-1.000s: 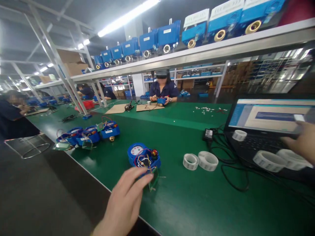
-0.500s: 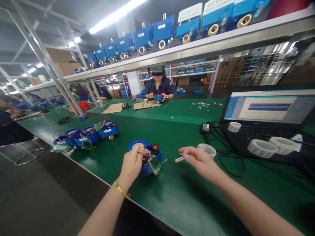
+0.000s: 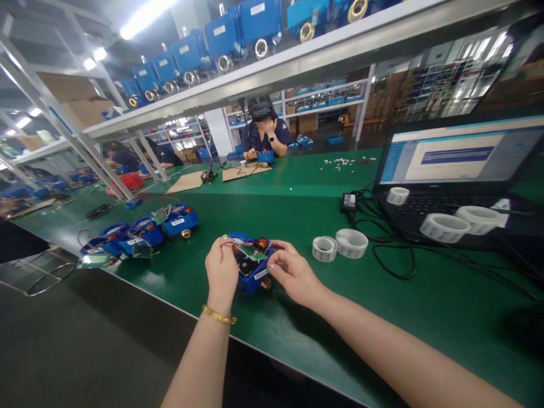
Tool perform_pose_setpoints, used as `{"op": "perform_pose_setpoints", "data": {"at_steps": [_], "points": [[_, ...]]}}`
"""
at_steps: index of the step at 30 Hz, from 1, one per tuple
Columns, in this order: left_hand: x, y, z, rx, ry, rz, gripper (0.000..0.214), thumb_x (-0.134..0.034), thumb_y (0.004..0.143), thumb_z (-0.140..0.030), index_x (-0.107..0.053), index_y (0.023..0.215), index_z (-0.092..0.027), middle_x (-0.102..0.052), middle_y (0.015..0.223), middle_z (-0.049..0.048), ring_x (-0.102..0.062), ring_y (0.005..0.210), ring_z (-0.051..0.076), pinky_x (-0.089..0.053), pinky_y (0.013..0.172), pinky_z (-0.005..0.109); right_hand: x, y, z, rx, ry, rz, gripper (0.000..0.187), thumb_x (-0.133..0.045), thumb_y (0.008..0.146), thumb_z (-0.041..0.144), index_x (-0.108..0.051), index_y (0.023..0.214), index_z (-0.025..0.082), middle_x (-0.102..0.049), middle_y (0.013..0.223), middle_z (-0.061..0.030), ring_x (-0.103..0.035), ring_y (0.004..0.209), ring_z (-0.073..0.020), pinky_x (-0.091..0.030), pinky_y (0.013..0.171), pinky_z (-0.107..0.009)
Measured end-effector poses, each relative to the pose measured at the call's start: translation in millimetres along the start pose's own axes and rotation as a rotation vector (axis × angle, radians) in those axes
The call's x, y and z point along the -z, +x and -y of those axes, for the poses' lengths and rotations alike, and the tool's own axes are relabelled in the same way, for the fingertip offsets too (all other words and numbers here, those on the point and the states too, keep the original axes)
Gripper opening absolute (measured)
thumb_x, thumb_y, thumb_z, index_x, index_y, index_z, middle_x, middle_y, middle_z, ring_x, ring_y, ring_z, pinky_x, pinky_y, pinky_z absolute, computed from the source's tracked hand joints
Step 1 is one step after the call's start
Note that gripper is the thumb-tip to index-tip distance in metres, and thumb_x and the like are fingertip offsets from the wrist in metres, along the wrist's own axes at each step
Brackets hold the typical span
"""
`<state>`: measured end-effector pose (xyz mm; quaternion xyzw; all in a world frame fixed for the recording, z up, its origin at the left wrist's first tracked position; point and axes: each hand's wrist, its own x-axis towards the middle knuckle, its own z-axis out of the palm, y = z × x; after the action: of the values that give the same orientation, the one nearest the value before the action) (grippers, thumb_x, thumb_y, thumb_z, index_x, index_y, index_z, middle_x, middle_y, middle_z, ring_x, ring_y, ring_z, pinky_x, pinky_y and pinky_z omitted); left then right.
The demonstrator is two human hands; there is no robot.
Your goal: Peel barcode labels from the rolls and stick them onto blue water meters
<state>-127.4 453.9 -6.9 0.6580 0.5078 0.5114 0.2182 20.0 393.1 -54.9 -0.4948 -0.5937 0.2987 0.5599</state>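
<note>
A blue meter body with a brass fitting sits on the green table between my hands. My left hand is closed in a pinch on the thin wires above it. From those wires a green circuit board hangs tilted over the body's open top. My right hand pinches the end of a small white label, which lies against the side of the blue body. Two label rolls stand on the table to the right of my right hand.
Several blue meters with loose boards sit at left. A laptop carrying more label rolls stands at right, with black cables before it. Overhead runs a shelf of blue units. Across the table sits a co-worker.
My right hand has brought the label leftward to the meter body. My left hand has lifted the board, and the body has turned. The co-worker has raised a hand to the face.
</note>
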Motion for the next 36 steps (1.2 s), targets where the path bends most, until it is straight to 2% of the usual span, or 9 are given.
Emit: {"op": "perform_pose_setpoints", "data": {"at_steps": [7,23,36], "points": [[-2.5,4,7,0.010,-0.013,-0.021,0.022,-0.036,0.079,-0.028,-0.054,0.071,-0.018,-0.056,0.068,0.0005,-0.052,0.066,0.016,-0.037,0.063,0.025,-2,6,2,-0.025,-0.036,-0.051,0.008,-0.053,0.080,0.014,-0.057,0.075,0.017,-0.045,0.119,-0.0088,-0.045,0.116,-0.0207,-0.037,0.099,-0.041],[-1.6,5,13,0.012,0.006,-0.047,0.023,-0.039,0.079,-0.031,-0.056,0.073,-0.018,-0.057,0.071,0.0008,-0.051,0.068,0.016,-0.037,0.062,0.025,-2,10,12,-0.092,-0.084,-0.107,0.012,-0.054,0.079,0.006,-0.056,0.073,0.017,-0.049,0.115,-0.0073,-0.048,0.111,-0.0184,-0.039,0.095,-0.037],[-1.7,3,10,0.004,0.046,-0.043,0.024,-0.038,0.081,-0.032,-0.055,0.072,-0.018,-0.057,0.070,0.0000,-0.051,0.066,0.015,-0.036,0.060,0.024,-5,9,14,-0.096,-0.051,-0.158,0.013,-0.055,0.077,0.005,-0.056,0.071,0.016,-0.051,0.115,-0.0083,-0.050,0.110,-0.0197,-0.039,0.097,-0.040]]}}
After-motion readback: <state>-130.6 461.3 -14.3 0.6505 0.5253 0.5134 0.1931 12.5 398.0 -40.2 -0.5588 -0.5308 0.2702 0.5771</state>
